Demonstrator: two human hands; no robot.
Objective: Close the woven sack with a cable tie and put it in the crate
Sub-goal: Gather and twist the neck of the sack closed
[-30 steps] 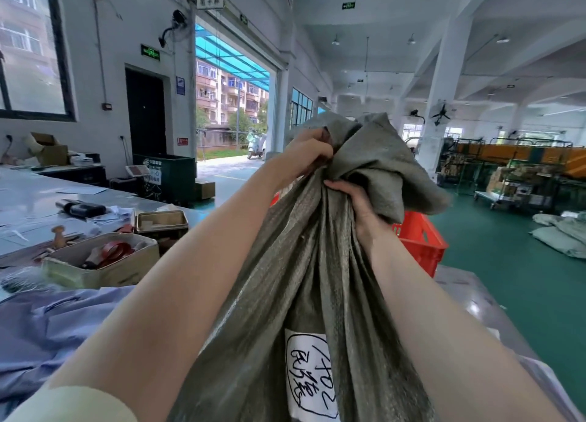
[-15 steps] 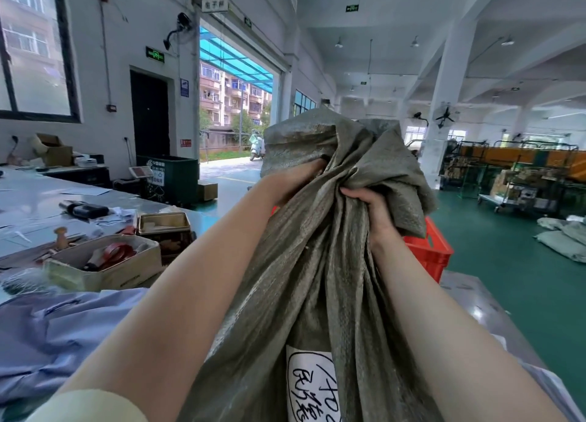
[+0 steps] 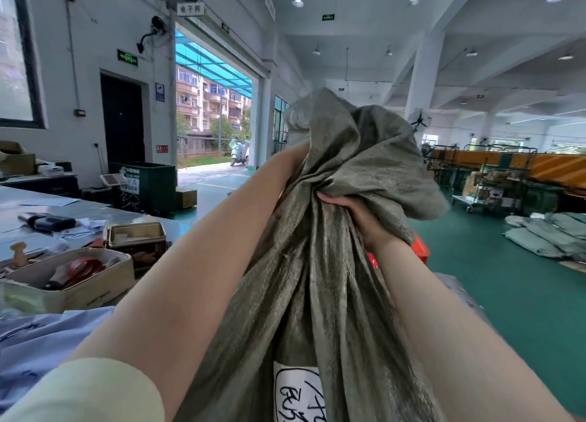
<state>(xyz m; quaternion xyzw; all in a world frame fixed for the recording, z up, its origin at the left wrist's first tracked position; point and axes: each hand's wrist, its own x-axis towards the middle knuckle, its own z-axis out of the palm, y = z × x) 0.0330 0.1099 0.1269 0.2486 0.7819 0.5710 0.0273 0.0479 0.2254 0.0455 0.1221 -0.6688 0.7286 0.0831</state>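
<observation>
Right now the woven sack [image 3: 317, 279] is standing upright between both forearms; the right hand [image 3: 358, 218] is clamping its gathered neck, while the left hand [image 3: 293, 161], mostly hidden behind folds, cannot be judged. No cable tie shows, so any loosening risks the neck springing open, short of the red crate [image 3: 420, 252] beyond.

Warehouse or parcel sorting hall. Green painted floor [image 3: 494, 282], white concrete columns [image 3: 421, 72], hanging industrial lamps [image 3: 298, 1]. Wide loading doorway [image 3: 215, 120] at upper left opens onto street. Orange conveyor line [image 3: 513, 164] and wheeled carts [image 3: 488, 187] at right; filled sacks [image 3: 545, 234] piled on floor.
</observation>
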